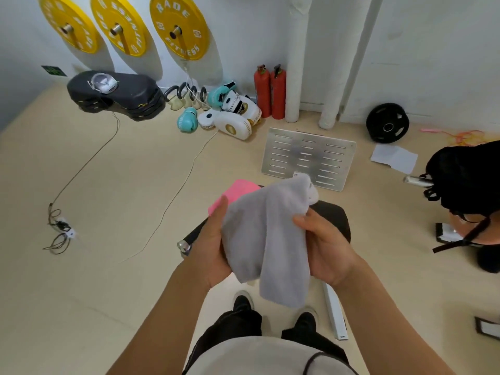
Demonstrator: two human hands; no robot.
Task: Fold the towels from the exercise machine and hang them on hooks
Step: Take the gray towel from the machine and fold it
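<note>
Where the beige floor [113, 185] meets the white wall at the far left, three yellow weight plates [177, 27] hang on pegs, and below them lies a stack of black pads [127, 94] with a pale headset-like thing on top. A thin cable [89, 161] runs from that stack across the floor to a tangle of plugs at the left. Further along the wall stand kettlebells [186, 96], teal boxing gloves [187, 119] and white punch pads [232, 123], then two red fire extinguishers [270, 92] just beside two white pipes [297, 63].

In the middle, the left hand [209, 253] grips the left edge of a grey towel [267, 239] with the thumb laid along its front — closed on the cloth. The towel is held up in the air in front of the person, bunched and partly doubled over, one long fold hanging down towards the black shoes [243, 300]. Behind its upper left corner shows a pink towel [238, 193], lying on the black seat of the exercise machine [335, 217], whose chrome-tipped handle [189, 239] sticks out to the left. The right hand [324, 247] clutches the towel's right side, fingers curled into the fabric.

Beyond the hands a slotted metal plate [308, 158] lies flat on the floor. To the right rest a black weight plate [387, 123] against the wall, a sheet of white paper [395, 158] — and a black bag [468, 177] at the frame's edge.
</note>
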